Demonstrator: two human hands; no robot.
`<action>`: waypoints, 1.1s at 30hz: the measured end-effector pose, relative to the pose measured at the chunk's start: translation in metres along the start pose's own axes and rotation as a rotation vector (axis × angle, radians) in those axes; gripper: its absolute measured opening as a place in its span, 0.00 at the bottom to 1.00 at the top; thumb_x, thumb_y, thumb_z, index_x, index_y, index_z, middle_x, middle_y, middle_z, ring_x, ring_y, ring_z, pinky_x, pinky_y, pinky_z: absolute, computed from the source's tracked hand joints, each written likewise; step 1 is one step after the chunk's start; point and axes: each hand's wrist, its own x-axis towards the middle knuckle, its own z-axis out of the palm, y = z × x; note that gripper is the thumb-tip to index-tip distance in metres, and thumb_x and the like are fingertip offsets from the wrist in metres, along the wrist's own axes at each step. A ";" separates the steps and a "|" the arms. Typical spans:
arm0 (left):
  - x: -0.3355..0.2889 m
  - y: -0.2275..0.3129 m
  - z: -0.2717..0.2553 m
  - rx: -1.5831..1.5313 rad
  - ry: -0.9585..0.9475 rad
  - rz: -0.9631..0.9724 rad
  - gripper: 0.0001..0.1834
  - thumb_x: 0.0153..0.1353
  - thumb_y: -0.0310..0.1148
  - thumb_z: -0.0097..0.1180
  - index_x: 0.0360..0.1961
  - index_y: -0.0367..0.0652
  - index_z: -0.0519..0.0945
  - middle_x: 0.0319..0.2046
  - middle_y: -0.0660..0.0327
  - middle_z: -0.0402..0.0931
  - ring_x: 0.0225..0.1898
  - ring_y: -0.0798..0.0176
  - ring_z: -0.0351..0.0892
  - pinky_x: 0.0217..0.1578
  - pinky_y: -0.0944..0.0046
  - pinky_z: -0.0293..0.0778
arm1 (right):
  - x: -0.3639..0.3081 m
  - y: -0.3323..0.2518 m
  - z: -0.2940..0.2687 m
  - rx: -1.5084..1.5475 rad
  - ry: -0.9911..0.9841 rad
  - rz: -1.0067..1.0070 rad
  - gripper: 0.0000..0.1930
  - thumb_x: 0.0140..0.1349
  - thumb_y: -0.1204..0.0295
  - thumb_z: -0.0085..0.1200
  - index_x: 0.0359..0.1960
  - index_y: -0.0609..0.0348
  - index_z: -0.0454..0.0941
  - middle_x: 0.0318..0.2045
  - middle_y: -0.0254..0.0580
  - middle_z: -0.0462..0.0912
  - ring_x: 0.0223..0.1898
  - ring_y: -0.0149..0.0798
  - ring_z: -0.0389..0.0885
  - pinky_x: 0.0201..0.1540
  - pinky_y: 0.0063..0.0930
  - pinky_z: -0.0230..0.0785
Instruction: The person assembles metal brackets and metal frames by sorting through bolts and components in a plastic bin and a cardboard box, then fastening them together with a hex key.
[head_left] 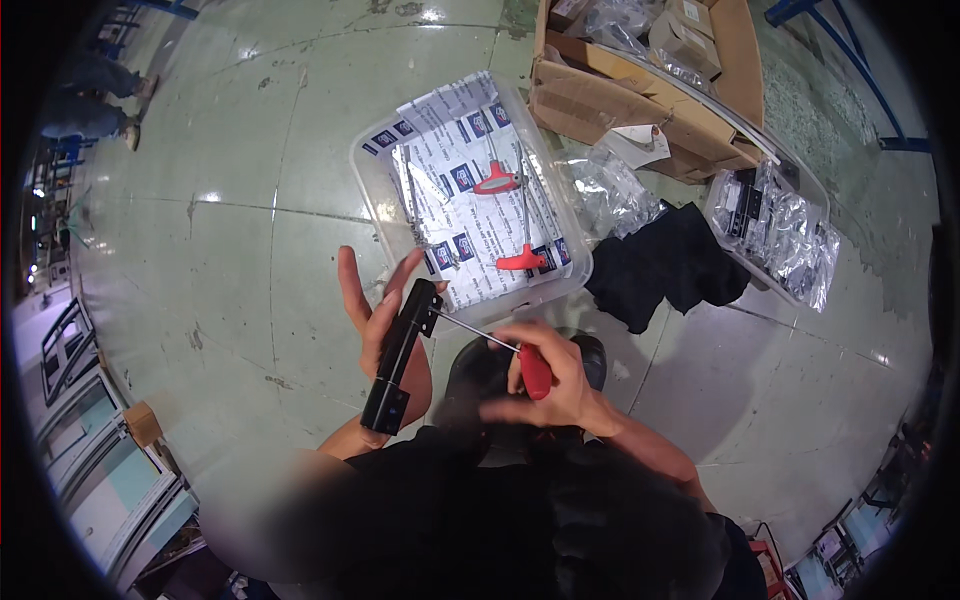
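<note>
My left hand (416,378) holds a long black metal hinge (398,355), tilted, its upper end toward the clear tub. Two of that hand's fingers stretch out past the part. In my right hand (572,392) is a T-handle hex key with a red grip (536,373). Its thin shaft (478,331) points up and left, and the tip meets the small plate near the hinge's upper end. Whether the tip sits in a screw is too small to tell. Both hands are above my dark shoes, just short of the tub.
A clear plastic tub (368,192) lined with printed paper holds two red T-handle keys (497,179), metal strips and small screws. Right of it lie black cloth (665,265), clear plastic bags (605,190), an open cardboard box (625,115) and another tub (822,205). A person's legs (95,105) show far left.
</note>
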 end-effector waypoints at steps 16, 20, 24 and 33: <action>-0.006 -0.018 -0.011 0.031 -0.029 0.019 0.60 0.44 0.82 0.44 0.69 0.50 0.58 0.73 0.49 0.31 0.60 0.37 0.68 0.53 0.44 0.71 | -0.007 0.004 -0.002 0.840 -0.183 0.733 0.21 0.72 0.55 0.43 0.39 0.66 0.73 0.29 0.38 0.76 0.13 0.23 0.64 0.15 0.16 0.53; 0.011 -0.007 -0.008 -0.392 0.381 -0.475 0.49 0.57 0.71 0.29 0.62 0.36 0.66 0.62 0.49 0.60 0.53 0.47 0.74 0.51 0.45 0.73 | 0.009 -0.007 -0.008 0.100 -0.262 0.699 0.19 0.71 0.59 0.47 0.42 0.66 0.79 0.33 0.41 0.84 0.21 0.30 0.77 0.25 0.20 0.68; 0.012 -0.010 -0.019 -0.550 0.543 -0.685 0.45 0.56 0.71 0.30 0.52 0.38 0.71 0.49 0.54 0.71 0.50 0.53 0.73 0.51 0.42 0.72 | 0.005 -0.013 -0.004 -0.279 0.072 0.120 0.19 0.55 0.74 0.64 0.49 0.62 0.77 0.30 0.45 0.81 0.29 0.38 0.81 0.32 0.26 0.72; 0.000 -0.003 -0.002 -0.666 0.391 -0.821 0.38 0.55 0.72 0.35 0.43 0.44 0.69 0.42 0.60 0.65 0.45 0.56 0.69 0.50 0.41 0.69 | 0.028 -0.029 0.009 -0.438 -0.028 -0.275 0.17 0.47 0.79 0.64 0.42 0.63 0.81 0.25 0.38 0.77 0.23 0.38 0.77 0.25 0.30 0.73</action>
